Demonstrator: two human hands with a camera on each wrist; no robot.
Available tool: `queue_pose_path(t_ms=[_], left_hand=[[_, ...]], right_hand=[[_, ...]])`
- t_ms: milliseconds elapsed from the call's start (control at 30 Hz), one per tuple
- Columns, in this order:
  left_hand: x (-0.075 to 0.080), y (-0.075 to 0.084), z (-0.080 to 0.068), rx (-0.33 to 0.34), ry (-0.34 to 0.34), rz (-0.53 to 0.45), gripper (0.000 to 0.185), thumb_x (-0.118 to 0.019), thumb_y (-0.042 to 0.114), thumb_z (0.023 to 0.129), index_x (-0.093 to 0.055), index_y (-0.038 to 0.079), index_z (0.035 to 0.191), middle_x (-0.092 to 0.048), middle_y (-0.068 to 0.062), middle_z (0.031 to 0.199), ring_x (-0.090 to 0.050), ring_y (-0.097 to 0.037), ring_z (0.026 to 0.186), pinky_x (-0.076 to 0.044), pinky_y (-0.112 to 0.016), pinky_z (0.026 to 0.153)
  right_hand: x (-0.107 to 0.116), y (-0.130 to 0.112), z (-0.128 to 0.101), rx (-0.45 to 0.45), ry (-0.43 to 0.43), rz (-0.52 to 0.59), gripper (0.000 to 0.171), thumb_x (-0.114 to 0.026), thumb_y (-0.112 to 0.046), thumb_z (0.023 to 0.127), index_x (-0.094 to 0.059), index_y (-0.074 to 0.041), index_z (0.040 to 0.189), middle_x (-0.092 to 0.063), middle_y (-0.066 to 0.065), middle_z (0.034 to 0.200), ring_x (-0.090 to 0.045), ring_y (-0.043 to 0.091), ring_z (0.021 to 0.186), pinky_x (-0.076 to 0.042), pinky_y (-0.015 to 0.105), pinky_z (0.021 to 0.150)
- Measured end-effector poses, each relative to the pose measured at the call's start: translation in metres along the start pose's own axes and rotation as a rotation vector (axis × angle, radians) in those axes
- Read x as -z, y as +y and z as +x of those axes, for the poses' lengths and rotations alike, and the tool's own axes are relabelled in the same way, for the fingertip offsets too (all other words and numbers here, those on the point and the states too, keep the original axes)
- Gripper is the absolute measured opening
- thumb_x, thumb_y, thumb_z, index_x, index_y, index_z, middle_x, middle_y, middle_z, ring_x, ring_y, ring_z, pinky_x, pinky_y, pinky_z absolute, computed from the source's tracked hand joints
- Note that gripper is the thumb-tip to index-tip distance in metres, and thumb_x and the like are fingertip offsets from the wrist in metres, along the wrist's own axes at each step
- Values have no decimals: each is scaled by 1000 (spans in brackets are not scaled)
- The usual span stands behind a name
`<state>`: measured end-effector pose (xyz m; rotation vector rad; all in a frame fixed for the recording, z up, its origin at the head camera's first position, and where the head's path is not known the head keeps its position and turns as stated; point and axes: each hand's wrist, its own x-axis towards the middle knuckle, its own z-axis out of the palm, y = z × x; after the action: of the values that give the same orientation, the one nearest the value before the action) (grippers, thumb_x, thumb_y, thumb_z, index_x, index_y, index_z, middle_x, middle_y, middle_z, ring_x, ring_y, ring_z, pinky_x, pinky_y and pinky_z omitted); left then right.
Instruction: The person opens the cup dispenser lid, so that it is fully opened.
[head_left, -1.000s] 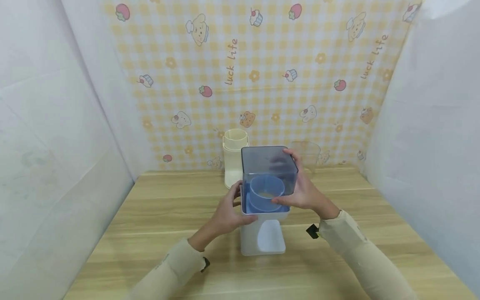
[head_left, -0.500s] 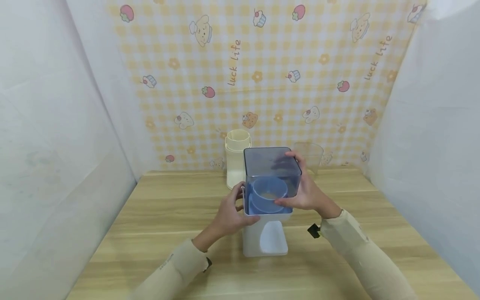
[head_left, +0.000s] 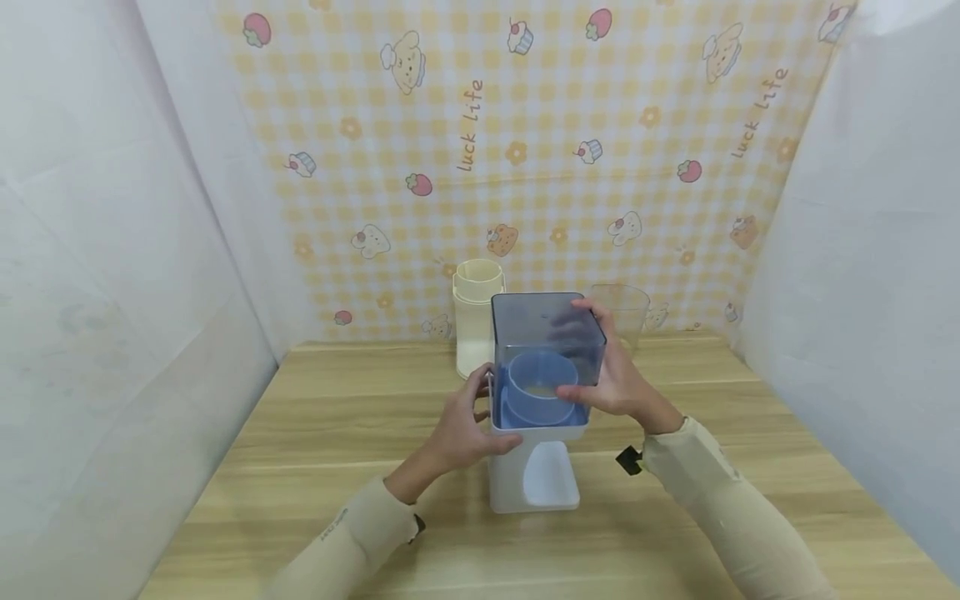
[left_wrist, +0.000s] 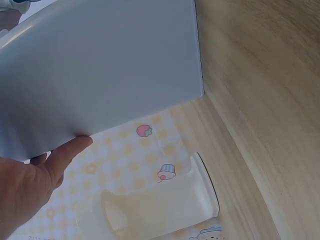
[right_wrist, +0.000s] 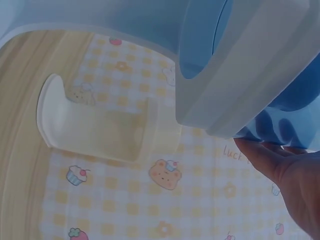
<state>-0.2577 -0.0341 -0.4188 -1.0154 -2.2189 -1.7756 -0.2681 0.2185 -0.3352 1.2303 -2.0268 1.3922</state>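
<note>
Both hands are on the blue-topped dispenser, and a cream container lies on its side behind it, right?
Not quite: the cream container stands upright behind the dispenser, as the head view shows. Both the left hand and the right hand are on the dispenser.

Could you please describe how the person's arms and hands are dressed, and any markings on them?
Both arms wear long beige sleeves, the left sleeve bearing small dark lettering too small to read. The left hand and right hand are bare, without gloves. A small black device sits at the right wrist; another dark piece shows under the left cuff.
</note>
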Motion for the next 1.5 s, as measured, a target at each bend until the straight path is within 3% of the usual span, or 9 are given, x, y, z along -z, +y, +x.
queue_pose_path(t_ms=[133, 333, 433, 800, 1067, 1267, 1500], left_hand=[[1, 1, 1, 5, -10, 6, 96, -87, 26, 70, -35, 8, 148, -55, -16, 130, -57, -34, 118, -57, -42, 85], [2, 1, 3, -5, -11, 53, 95, -87, 25, 69, -35, 10, 147, -58, -16, 128, -62, -35, 112, -58, -44, 79], [3, 1, 4, 1, -11, 60, 93, -87, 24, 70, -36, 11, 146, -58, -15, 128, -61, -34, 112, -58, -44, 78], [1, -2, 3, -9, -1, 47, 95, -88, 23, 68, -36, 12, 147, -59, -15, 126, -62, -32, 109, -58, -43, 78], [1, -3, -5, 4, -17, 33, 97, -88, 22, 69, -34, 9, 148, -59, -17, 127, -62, -34, 109, -58, -46, 79], [1, -4, -6, 6, -5, 38, 98, -88, 21, 70, -32, 9, 150, -59, -19, 128, -61, -37, 112, -57, -49, 80], [0, -4, -4, -3, 0, 38, 98, -89, 20, 69, -34, 17, 151, -59, -17, 127, -62, -36, 109, -58, -45, 80]], right_hand=[[0, -1, 0, -2, 8, -27, 107, -76, -59, 78, -19, 0, 146, -47, 5, 133, -48, 18, 122, -40, 28, 101], [0, 1, 3, 174, 41, -27, 105, -79, -51, 78, -20, 10, 140, -46, 7, 135, -50, 19, 121, -41, 29, 101], [1, 1, 3, 219, 55, -42, 105, -80, -50, 78, -21, 12, 138, -45, 6, 135, -49, 19, 120, -40, 30, 100], [0, 3, 2, 137, 125, -139, 105, -66, -67, 83, -25, 10, 143, -37, 1, 144, -38, 18, 131, -24, 31, 112], [-4, -1, -2, 233, 117, -132, 103, -72, -60, 81, -28, 14, 136, -42, 7, 139, -43, 18, 124, -32, 30, 105], [-3, -1, 3, 214, 97, -116, 101, -70, -60, 83, -26, 13, 139, -44, 4, 138, -48, 16, 122, -34, 31, 106], [7, -6, 7, 201, 133, -108, 105, -67, -64, 83, -22, 11, 141, -44, 2, 139, -45, 18, 126, -25, 37, 111]])
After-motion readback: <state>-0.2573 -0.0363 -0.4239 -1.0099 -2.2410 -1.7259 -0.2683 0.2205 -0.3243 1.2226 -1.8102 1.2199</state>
